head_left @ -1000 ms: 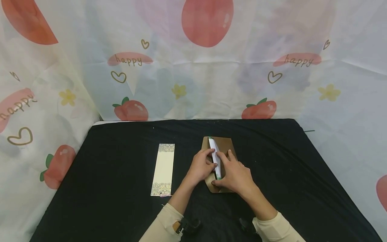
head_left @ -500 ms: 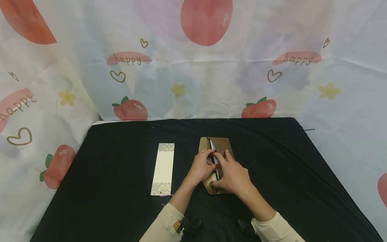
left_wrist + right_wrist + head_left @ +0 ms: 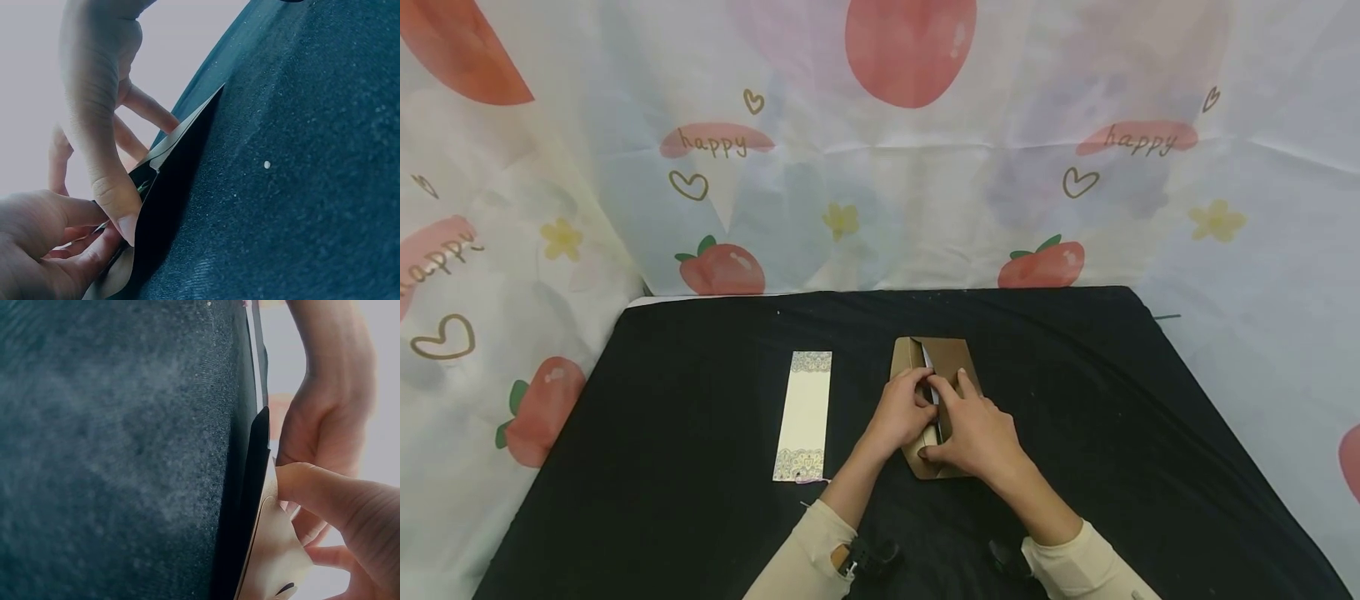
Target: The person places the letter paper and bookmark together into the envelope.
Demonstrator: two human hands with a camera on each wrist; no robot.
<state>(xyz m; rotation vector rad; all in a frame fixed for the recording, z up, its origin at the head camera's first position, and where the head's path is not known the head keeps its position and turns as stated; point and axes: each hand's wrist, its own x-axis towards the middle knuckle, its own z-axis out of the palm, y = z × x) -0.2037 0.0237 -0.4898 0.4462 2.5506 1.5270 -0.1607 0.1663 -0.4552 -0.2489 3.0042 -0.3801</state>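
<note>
Kraft envelope (image 3: 953,357): lying short of far edge of table (image 3: 1075,417)
Left hand (image 3: 901,417): pinching white slip (image 3: 928,358)
Right hand (image 3: 981,429): spread out, pressing envelope
Crease risk: might buckle here, if pushed crooked

White slip (image 3: 928,359): mostly hidden between left grip (image 3: 903,412) and right grip (image 3: 980,428).
Brown envelope (image 3: 952,354): partly covered by both grips.
Cream card (image 3: 803,407): left of left grip, border pattern too fine to tell.
Sleeves (image 3: 805,554): below both grips, cut off.
</note>
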